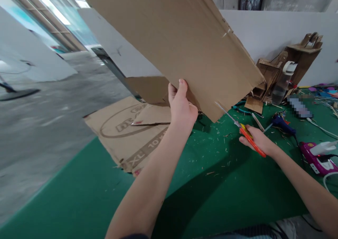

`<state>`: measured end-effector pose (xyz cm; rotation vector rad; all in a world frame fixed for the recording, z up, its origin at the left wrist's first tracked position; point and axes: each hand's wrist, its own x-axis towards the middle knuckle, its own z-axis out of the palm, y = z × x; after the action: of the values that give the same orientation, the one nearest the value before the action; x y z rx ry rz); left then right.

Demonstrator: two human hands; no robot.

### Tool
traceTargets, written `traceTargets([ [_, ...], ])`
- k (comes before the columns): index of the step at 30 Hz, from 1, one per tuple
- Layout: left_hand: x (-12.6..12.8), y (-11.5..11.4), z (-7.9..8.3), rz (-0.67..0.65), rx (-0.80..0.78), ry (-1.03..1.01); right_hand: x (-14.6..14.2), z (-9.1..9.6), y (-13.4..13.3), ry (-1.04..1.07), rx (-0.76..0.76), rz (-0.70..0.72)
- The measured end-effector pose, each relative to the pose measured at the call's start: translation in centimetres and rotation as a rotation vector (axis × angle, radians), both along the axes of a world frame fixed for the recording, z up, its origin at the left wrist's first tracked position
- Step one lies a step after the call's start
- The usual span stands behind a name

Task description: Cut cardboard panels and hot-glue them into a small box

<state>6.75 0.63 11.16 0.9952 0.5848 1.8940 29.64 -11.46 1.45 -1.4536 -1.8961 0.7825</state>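
Note:
A large sheet of brown cardboard (190, 38) is held up at a tilt above the table, its lowest corner toward me. My left hand (182, 101) grips its lower left edge, thumb on the near face and the other fingers partly hidden. In my right hand (258, 140) is a pair of scissors (249, 138) with orange and yellow handles. Their blades point up and left, and the tips lie over the sheet's lower corner in this view. Whether the blades touch the cardboard I cannot tell. Below my left forearm lies a flattened printed carton (126, 133).
The green tabletop (195, 182) carries scattered scraps. To the right are a blue glue gun (283, 124), a water bottle (283, 84), wooden models (298, 62), a blurred phone (299, 106) and a purple power strip (318, 159) with cables. A white partition (264, 38) stands behind.

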Motion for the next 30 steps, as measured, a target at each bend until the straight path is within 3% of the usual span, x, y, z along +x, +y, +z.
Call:
traceTargets([
  [10,0.0,0.0,-0.2,-0.012,0.009,0.017,0.4,-0.1,-0.2,-0.031,0.046,0.052],
  [20,0.5,-1.1,0.5,0.005,0.036,0.034,-0.3,0.1,0.4,-0.205,0.192,-0.107],
  [27,0.6,-1.0,0.3,-0.006,0.041,0.023,-0.3,0.0,-0.2,-0.103,0.177,-0.241],
  [30,0.6,-0.9,0.3,-0.007,0.038,0.008,-0.4,0.3,-0.5,-0.098,0.186,-0.208],
])
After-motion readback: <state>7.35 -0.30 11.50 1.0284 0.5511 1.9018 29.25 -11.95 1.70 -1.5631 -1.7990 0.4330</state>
